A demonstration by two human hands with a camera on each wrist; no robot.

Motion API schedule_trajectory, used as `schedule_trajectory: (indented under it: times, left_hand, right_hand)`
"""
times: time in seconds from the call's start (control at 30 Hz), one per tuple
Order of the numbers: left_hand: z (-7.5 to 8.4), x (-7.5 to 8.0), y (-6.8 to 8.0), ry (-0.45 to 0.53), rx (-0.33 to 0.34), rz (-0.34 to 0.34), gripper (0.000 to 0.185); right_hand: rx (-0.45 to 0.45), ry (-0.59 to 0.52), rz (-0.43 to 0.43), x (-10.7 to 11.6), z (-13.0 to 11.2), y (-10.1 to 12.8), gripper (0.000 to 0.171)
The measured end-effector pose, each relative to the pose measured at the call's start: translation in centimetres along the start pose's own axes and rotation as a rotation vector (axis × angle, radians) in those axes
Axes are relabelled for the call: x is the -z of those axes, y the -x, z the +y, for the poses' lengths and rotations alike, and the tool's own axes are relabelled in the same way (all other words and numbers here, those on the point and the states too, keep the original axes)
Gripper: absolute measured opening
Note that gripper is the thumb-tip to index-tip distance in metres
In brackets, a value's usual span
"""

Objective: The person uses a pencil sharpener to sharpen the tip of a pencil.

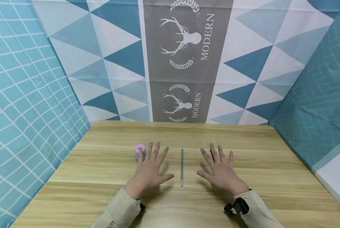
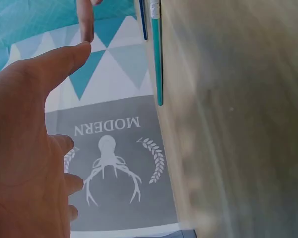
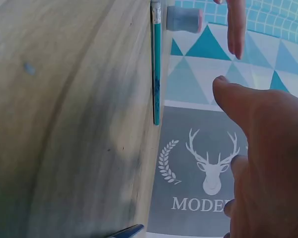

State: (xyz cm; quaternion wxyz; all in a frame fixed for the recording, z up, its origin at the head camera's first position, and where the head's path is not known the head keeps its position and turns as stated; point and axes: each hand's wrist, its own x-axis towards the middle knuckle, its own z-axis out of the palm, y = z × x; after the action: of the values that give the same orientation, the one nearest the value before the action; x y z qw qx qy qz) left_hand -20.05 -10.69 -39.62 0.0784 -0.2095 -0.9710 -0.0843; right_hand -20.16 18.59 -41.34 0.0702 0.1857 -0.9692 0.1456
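I hold nothing: my left hand (image 1: 150,169) and right hand (image 1: 222,174) are both raised above the wood-grain table (image 1: 101,196), fingers spread wide and thumbs pointing inward. Between them, at the lower centre of the frame, lies a teal pencil (image 1: 182,166), running nearly straight up and down, apart from both hands. Its shaft is slim and straight, a muted dark green from above and a brighter teal in both wrist views. The end toward the bottom of the frame carries a pale, silvery band and tip; the opposite end looks blunt. A darker patch marks the shaft in the right wrist view.

Left of centre, a small pink-topped cylinder (image 1: 137,148), which looks like a pencil sharpener, stands upright, its lower part grey-blue, a dark spot in its top. My left fingers partly cover it from above, but the right wrist view shows them apart. Right of centre, a slim dark stick (image 1: 212,155) lies partly hidden behind my right fingers; I cannot tell its full shape.
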Motion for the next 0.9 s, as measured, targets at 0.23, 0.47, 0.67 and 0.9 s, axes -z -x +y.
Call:
schedule_trajectory:
  times: [0.23,0.47,0.67,0.9]
  left_hand:
    - [-2.2,1.2,-0.4,0.046,0.073,0.025,0.101]
    - [-6.4,2.0,-0.7,0.122,0.204,0.065,0.108]
    - [-9.4,1.5,-0.6,0.167,0.270,0.071,0.109]
    - [-10.6,0.1,-0.7,0.227,0.281,0.031,0.097]
  right_hand:
    - [-0.007,0.021,0.028,1.0,-0.8,-0.4,0.084]
    - [0.001,0.005,-0.035,0.8,-3.0,-2.1,0.082]
    - [-0.017,0.009,-0.085,0.0,-4.9,-4.3,0.076]
    - [-0.020,0.067,-0.229,-1.3,-6.3,-5.8,0.078]
